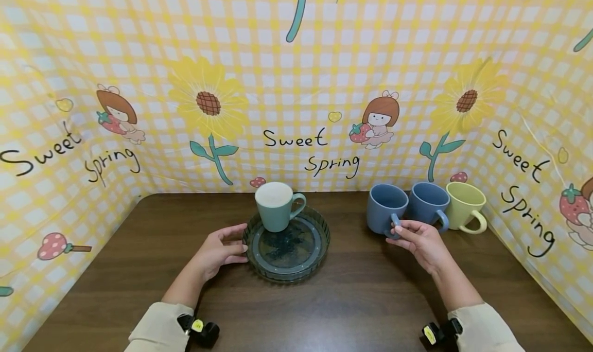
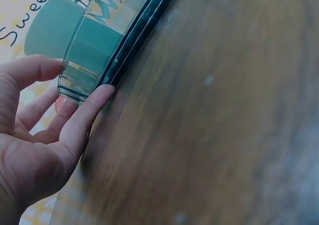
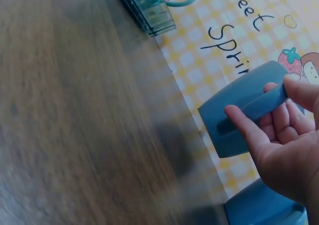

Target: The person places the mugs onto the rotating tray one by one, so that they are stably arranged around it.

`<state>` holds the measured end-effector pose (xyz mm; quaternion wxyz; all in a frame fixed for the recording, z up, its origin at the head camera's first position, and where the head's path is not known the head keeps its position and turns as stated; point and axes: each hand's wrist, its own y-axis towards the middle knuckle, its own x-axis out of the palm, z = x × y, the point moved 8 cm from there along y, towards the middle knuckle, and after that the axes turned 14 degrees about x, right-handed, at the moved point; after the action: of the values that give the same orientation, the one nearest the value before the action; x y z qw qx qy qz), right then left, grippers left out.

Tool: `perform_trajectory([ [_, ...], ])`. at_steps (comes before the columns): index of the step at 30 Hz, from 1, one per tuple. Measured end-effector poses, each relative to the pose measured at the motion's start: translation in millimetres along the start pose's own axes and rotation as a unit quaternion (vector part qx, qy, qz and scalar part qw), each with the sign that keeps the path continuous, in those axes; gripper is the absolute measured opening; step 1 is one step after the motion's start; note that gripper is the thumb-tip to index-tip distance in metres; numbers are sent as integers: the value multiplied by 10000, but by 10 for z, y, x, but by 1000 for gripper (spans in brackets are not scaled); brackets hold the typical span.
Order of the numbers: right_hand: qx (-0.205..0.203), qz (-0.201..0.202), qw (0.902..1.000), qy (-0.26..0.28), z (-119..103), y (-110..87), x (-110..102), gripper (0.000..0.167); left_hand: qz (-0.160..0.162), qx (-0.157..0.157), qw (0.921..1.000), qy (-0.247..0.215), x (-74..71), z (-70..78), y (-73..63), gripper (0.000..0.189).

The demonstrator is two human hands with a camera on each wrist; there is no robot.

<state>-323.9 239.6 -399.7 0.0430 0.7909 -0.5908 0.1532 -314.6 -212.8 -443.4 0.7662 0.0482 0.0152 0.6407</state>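
A round, dark-tinted glass tray point(image 1: 287, 262) with a ribbed wall sits on the table. Inside it, toward its back left, stands a teal mug point(image 1: 274, 210), handle to the right. My left hand point(image 1: 217, 251) holds the tray's left side, one fingertip at the rim and another low on the wall in the left wrist view. With my right hand point(image 1: 421, 244), I pinch the handle of a blue mug point(image 1: 382, 210). This mug is upright and looks raised slightly off the table, its shadow apart from it in the right wrist view.
Right of the held mug stand a second blue mug point(image 1: 427, 200) and a yellow-green mug point(image 1: 460, 208), close together near the back edge. Yellow checked cloth point(image 1: 296, 84) walls in the back and sides of the brown wooden table point(image 1: 343, 300).
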Motion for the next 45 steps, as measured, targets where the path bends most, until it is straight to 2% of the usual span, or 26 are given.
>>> perform_trajectory([
  [12,-62,-284,9996,-2,0,-42,96,21,-9,1,10000,-39,5,0,-12,64],
  [29,-226,-748,9967,-220,-42,-84,335,25,69,-18,10000,-37,3,-19,-10,65],
  [37,-154,-835,9959,-315,-44,-88,428,23,68,-29,10000,-57,9,-12,-13,65],
  [45,-262,-1135,9926,-330,-73,-99,560,26,68,-48,9999,-62,16,-7,-24,65],
])
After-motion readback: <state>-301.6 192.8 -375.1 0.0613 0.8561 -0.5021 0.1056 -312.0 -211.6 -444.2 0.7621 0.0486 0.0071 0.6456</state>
